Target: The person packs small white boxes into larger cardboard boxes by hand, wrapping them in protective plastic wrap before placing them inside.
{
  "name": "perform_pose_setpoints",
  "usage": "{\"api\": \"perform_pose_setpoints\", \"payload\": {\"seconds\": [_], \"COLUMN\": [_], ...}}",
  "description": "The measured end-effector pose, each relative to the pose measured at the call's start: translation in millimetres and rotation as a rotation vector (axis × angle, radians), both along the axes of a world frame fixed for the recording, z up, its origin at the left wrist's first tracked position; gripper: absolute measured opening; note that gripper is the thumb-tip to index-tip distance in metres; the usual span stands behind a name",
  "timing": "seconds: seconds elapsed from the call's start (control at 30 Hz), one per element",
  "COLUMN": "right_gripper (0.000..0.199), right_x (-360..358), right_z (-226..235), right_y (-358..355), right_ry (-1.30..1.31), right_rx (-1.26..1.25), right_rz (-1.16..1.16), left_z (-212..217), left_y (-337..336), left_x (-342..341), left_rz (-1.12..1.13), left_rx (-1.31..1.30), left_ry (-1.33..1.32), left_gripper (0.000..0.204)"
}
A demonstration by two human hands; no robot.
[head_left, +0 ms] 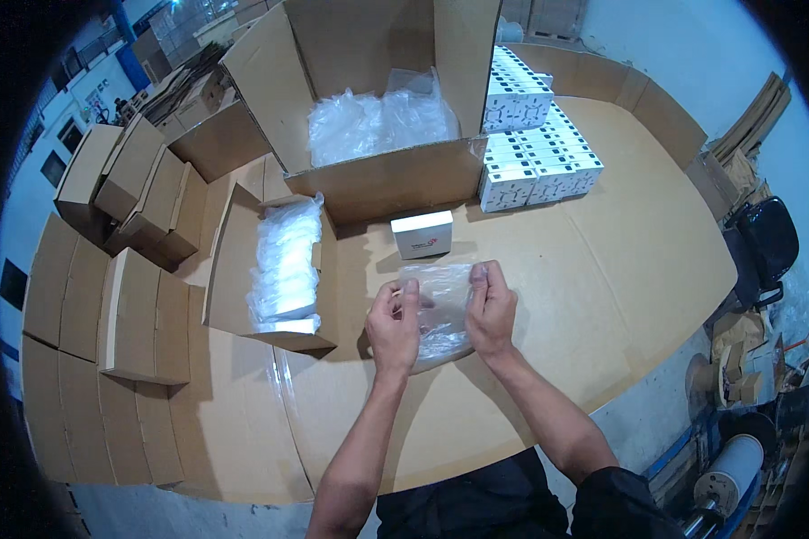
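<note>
Between my two hands a clear plastic bag (442,301) is stretched over the cardboard-topped table. My left hand (394,328) pinches its left edge, and my right hand (492,310) pinches its upper right edge. Just beyond the bag a small white box (422,235) stands on the table, apart from both hands. To the left sits an open carton (229,260) with a row of white items wrapped in clear plastic (283,260). Behind, a larger open carton (386,184) holds a heap of clear plastic bags (377,126).
Stacks of white boxes (539,166) stand at the back right, beside the large carton. Several closed brown cartons (144,314) line the table's left side. A raised cardboard strip (593,76) borders the far edge. A black chair (764,242) and a roll of film (733,467) are at the right.
</note>
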State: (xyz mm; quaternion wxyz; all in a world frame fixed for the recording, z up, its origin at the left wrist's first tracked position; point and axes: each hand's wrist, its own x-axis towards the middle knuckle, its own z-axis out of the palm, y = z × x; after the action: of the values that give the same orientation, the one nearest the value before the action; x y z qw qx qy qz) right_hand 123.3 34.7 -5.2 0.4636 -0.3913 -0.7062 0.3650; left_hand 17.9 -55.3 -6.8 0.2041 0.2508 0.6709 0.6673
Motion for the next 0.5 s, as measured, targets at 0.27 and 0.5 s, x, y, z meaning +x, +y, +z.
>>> {"api": "perform_pose_setpoints", "payload": {"seconds": [0.27, 0.5], "right_gripper": [0.018, 0.015], "right_x": [-4, 6], "right_z": [-7, 1], "right_y": [1, 14], "right_ry": [0.338, 0.385], "right_rx": [-0.466, -0.282], "right_rz": [0.22, 0.232], "left_z": [-5, 5], "left_y": [-4, -8], "left_x": [-12, -9], "left_rz": [0.05, 0.0], "left_rx": [0.032, 0.021], "left_ry": [0.214, 0.236], "left_gripper": [0.033, 0.033]}}
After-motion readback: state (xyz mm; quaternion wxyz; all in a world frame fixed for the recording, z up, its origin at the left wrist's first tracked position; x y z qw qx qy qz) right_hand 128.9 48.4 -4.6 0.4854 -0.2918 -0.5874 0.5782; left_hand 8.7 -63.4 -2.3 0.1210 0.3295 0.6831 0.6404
